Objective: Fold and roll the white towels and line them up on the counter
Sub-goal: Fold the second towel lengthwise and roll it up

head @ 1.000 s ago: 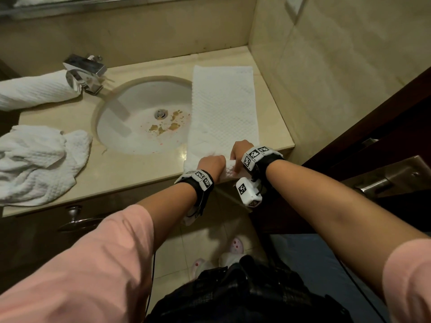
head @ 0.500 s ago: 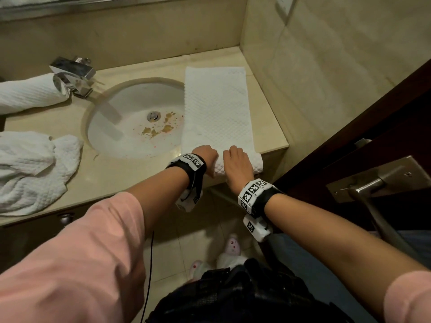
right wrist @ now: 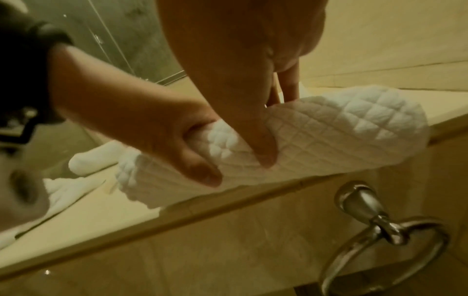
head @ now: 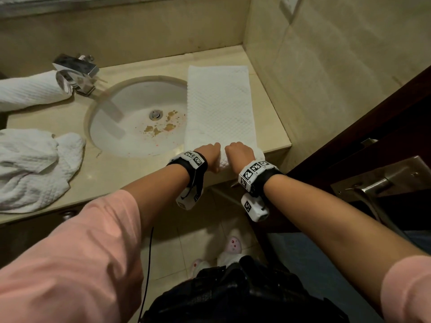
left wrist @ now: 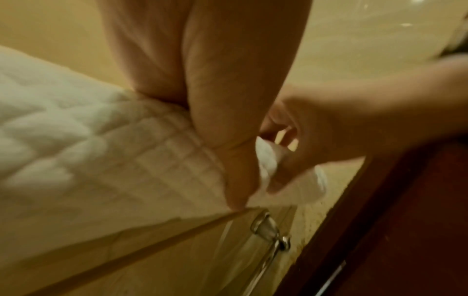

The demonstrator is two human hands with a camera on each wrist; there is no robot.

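A: Item one, folded towel [head: 219, 106]?
B: A long strip running away from both hands along the counter [head: 275, 136]; its near end is a started roll at the counter edge. Left hand [head: 211, 155] and right hand [head: 240, 153] curl side by side round that roll, thumbs under.
A: Handling?
B: Likely light, soft, quilted, grippy; it should loosen if released. Best held across the roll's full width.
A: Surroundings?
B: Sink [head: 130, 127] just left of the left hand, under the strip's edge. Farther left: crumpled towel [head: 35, 164], rolled towel [head: 28, 89], faucet [head: 77, 71]. Wall beyond the strip's far end limits the roll's travel.
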